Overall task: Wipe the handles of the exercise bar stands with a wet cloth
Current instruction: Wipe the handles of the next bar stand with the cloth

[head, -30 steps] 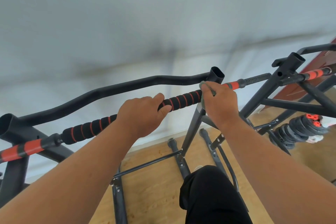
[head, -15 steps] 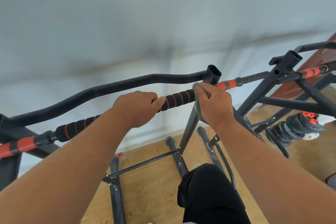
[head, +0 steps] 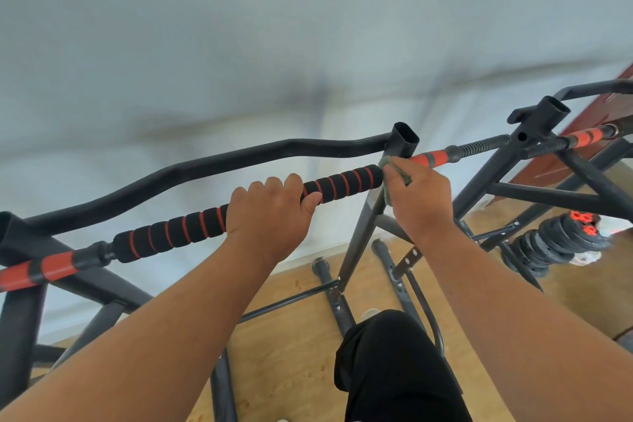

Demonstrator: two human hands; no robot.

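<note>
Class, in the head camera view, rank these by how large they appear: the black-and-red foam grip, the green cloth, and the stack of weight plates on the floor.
1. foam grip, spanning much of the bar.
2. weight plates, though farther away, so true size is unsure.
3. cloth, mostly hidden under the right hand.

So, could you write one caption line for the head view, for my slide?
Left hand grips the foam handle while right hand presses a grey cloth at its end.

**One head-worn view, looking forward and down**

A single wide-angle camera sits above the padded bar (head: 246, 209), close enough that both forearms fill the lower frame. It faces a pale wall across the upper half, seemingly blurred, with wooden floor (head: 301, 346) at lower centre. Straight lines bow toward the edges.
</note>
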